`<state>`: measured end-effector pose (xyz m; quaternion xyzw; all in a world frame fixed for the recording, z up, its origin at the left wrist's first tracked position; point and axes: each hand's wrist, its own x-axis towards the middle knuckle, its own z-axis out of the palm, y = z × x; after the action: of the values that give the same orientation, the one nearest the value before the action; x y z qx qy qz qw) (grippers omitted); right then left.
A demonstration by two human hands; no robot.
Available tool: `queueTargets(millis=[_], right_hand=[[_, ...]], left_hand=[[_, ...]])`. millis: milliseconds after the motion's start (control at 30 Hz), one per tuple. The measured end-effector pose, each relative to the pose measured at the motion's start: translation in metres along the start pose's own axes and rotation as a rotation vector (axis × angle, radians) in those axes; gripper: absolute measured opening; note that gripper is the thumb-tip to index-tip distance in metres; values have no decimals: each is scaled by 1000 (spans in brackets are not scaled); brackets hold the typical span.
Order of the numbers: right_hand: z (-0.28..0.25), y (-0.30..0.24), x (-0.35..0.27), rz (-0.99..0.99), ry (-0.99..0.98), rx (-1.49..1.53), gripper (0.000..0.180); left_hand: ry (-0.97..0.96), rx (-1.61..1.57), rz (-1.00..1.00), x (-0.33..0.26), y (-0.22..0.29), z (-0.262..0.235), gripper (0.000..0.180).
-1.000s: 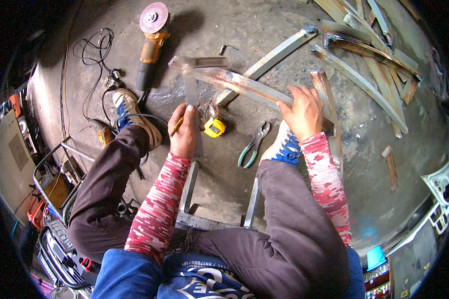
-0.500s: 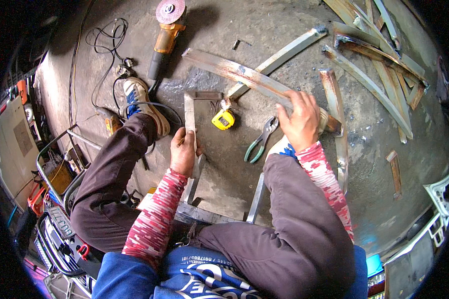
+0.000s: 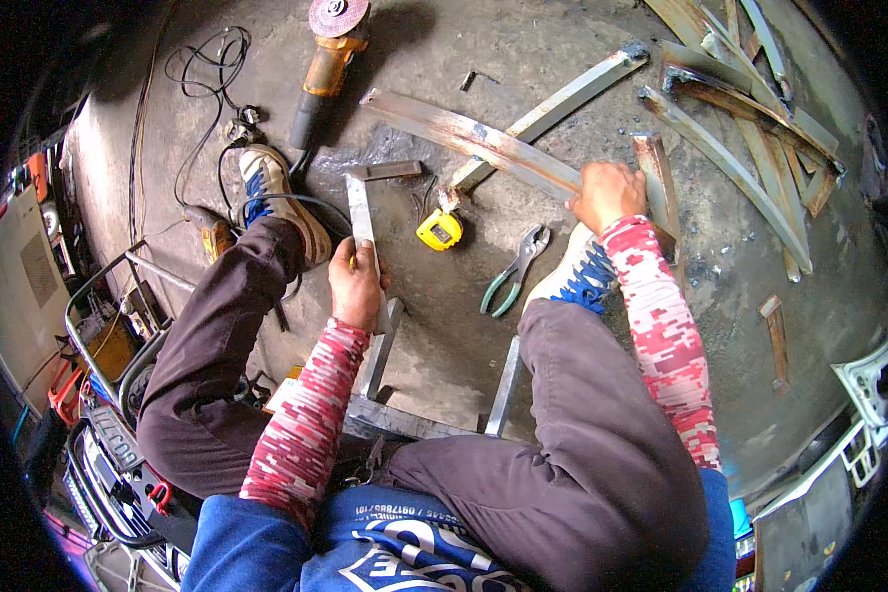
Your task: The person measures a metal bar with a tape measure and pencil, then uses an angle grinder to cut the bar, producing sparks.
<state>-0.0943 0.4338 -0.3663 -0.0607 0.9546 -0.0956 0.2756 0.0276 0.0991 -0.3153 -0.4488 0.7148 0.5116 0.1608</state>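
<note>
My left hand (image 3: 357, 281) is closed round the long leg of an L-shaped metal square (image 3: 361, 205); a thin yellowish stick (image 3: 352, 262) pokes out between its fingers. The short dark leg of the square points right, above the floor. My right hand (image 3: 610, 195) has its fingers curled over the near right part of a long, rust-streaked metal bar (image 3: 483, 146). That bar lies across a second grey metal bar (image 3: 577, 97). Between my hands are a yellow tape measure (image 3: 440, 230) and pliers with green handles (image 3: 516, 270), both on the floor.
An angle grinder (image 3: 324, 79) lies at the far left, its cable (image 3: 212, 84) looped near my left shoe (image 3: 281, 202). Several metal bars (image 3: 750, 138) are piled at the far right. A metal frame (image 3: 504, 385) stands between my legs. My right shoe (image 3: 574, 271) is beside the pliers.
My right hand has moved away and slightly right, its spread fingers now curling over the bar. My left hand and the square have shifted slightly left.
</note>
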Motion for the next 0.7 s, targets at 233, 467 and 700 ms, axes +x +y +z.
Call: queueTargets(millis=[233,467,700], right_hand=[[-28,0,9,41,54,190,32],[-26,-3,-7,-166,167,-25,58],[16,-17,10,-70,41,-181,59]], left_hand=[[-546,442,90,-6,11,40,28],[-367,128,-185,-44,18,12,23],[-143,104,-157,-36,23,-21,22]])
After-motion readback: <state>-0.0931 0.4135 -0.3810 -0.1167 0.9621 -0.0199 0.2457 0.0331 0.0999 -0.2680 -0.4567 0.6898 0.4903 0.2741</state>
